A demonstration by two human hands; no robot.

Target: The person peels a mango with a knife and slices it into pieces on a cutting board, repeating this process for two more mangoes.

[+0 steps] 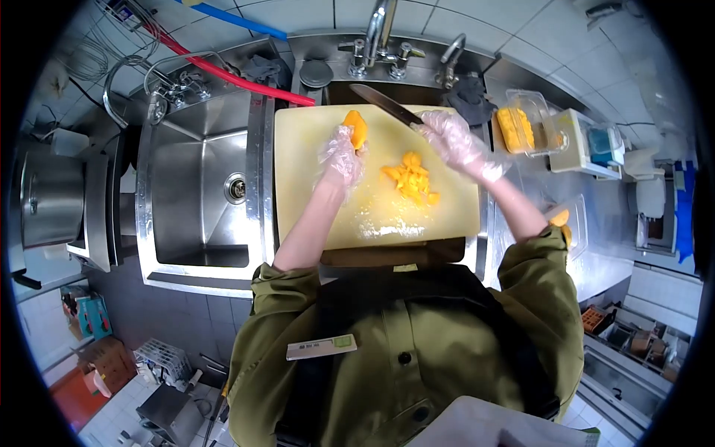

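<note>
My left hand (342, 158), in a clear plastic glove, is closed round a piece of orange-yellow fruit (357, 130) that looks like peeled mango. It holds the fruit just above the yellowish cutting board (313, 216). My right hand (453, 141), gloved the same way, grips a knife (383, 102) whose blade points up and to the left; its handle is mostly hidden in the fist. The blade is apart from the fruit. Between the hands, a small heap of cut yellow-orange pieces (412, 180) lies on the board.
The board lies across a sink with a faucet (378, 45) behind it. At left is another steel sink (208, 194). To the right stand a clear container of yellow pieces (515, 130), a white bin (577, 141) and a clear tray (577, 223) with orange pieces. A red hose (231, 77) reaches the board's back edge.
</note>
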